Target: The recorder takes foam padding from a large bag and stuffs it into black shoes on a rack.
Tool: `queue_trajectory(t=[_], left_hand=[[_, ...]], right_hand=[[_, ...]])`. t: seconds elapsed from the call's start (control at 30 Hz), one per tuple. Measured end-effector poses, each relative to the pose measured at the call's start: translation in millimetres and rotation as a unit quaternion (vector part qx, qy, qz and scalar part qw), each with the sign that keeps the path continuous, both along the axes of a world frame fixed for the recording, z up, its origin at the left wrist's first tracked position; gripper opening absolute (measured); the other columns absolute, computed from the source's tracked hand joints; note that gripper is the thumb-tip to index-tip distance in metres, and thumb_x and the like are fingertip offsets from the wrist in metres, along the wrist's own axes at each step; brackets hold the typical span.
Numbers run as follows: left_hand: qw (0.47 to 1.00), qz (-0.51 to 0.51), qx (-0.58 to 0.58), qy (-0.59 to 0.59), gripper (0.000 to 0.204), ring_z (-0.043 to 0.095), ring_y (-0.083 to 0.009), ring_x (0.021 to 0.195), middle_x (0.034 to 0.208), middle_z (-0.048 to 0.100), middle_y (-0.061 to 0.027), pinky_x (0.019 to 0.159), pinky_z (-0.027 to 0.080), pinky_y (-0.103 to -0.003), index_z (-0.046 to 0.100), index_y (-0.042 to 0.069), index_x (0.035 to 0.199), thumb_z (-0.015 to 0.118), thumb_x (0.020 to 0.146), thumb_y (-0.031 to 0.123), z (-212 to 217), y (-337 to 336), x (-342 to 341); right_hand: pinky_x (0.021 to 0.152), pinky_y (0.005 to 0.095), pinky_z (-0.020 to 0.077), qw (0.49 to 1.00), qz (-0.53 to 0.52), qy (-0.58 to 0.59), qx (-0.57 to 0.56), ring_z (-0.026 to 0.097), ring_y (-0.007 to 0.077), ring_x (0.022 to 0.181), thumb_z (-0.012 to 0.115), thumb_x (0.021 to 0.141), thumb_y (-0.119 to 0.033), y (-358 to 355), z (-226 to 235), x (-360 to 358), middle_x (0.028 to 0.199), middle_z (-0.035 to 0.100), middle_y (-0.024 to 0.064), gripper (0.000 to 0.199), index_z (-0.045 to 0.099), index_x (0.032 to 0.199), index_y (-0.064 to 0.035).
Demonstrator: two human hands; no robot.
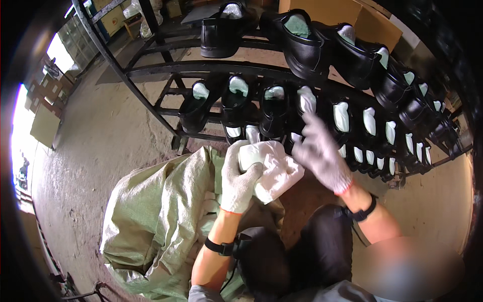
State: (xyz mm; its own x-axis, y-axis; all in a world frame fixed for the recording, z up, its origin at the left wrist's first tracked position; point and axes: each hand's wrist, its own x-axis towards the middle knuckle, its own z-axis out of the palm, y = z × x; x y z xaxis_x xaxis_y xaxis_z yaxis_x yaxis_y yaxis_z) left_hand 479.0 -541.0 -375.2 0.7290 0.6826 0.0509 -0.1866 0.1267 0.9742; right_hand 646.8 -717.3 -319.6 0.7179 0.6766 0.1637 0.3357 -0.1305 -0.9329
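My left hand (238, 180), in a white knit glove, grips a bundle of white crumpled paper stuffing (274, 170) above my knees. My right hand (322, 153), gloved the same way and blurred, is raised to the right of the bundle. Its fingers are spread, the upper one reaching toward a black shoe (307, 99) with white stuffing in its opening; whether it touches is unclear. Beside that shoe on the rack's middle level stand a black shoe (274, 111) with pale green stuffing and another (342, 118) with white stuffing.
A black metal rack (201, 66) holds several rows of black shoes across the front. By my left forearm slumps a large woven sack (151, 211) with pale pieces at its mouth. Cardboard boxes (372, 25) stand behind the rack. Concrete floor (95, 136) spreads to the left.
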Motion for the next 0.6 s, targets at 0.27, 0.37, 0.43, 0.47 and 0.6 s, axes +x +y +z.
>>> queue_trajectory(t=[0.27,0.37,0.43,0.47,0.6], left_hand=[[0.975,0.201,-0.071,-0.065,0.063,0.056,-0.0238,0.132,0.139,0.059,-0.0152,0.118,0.043,-0.039,0.051,-0.001,0.151,0.078,0.094,0.003,-8.0,-28.7,2.3],[0.974,0.224,-0.021,-0.010,0.060,0.061,-0.0228,0.120,0.132,0.060,-0.0126,0.107,0.052,-0.038,0.049,0.002,0.148,0.079,0.096,0.004,19.3,-27.9,2.1],[0.975,0.218,-0.050,0.000,0.058,0.067,-0.0241,0.101,0.127,0.061,-0.0100,0.092,0.059,-0.037,0.049,0.005,0.149,0.078,0.098,0.005,26.5,-18.2,-7.3],[0.975,0.220,0.017,0.038,0.056,0.066,-0.0187,0.112,0.129,0.066,-0.0127,0.096,0.058,-0.035,0.055,0.001,0.146,0.079,0.095,0.005,30.0,-13.7,-11.9],[0.969,-0.093,0.183,0.134,0.054,0.073,-0.0200,0.101,0.110,0.076,-0.0141,0.089,0.061,-0.036,0.064,0.004,0.137,0.085,0.089,0.014,4.6,2.4,-4.6]], right_hand=[[0.118,0.0379,0.0484,0.980,0.131,0.126,0.077,0.061,0.0178,0.134,0.084,0.095,-0.014,22.2,21.0,-46.5,0.145,0.064,0.0085,0.071,0.052,0.157,-0.0034],[0.108,0.0355,0.0550,0.949,0.109,0.222,0.195,0.065,0.0158,0.123,0.078,0.098,-0.012,30.6,13.0,-32.9,0.135,0.067,0.0065,0.058,0.057,0.151,-0.0026],[0.104,0.0360,0.0565,0.938,-0.033,0.205,0.276,0.067,0.0192,0.117,0.080,0.097,-0.018,55.6,13.5,-5.6,0.133,0.068,0.0109,0.052,0.061,0.142,0.0001],[0.101,0.0374,0.0573,0.957,-0.106,0.112,0.245,0.069,0.0223,0.114,0.082,0.097,-0.020,67.9,10.4,13.2,0.131,0.069,0.0145,0.048,0.063,0.136,0.0012],[0.089,0.0464,0.0604,0.944,-0.285,-0.150,0.071,0.078,0.0333,0.099,0.087,0.093,-0.031,127.3,-9.3,57.8,0.105,0.078,0.0218,0.044,0.069,0.114,0.0034]])
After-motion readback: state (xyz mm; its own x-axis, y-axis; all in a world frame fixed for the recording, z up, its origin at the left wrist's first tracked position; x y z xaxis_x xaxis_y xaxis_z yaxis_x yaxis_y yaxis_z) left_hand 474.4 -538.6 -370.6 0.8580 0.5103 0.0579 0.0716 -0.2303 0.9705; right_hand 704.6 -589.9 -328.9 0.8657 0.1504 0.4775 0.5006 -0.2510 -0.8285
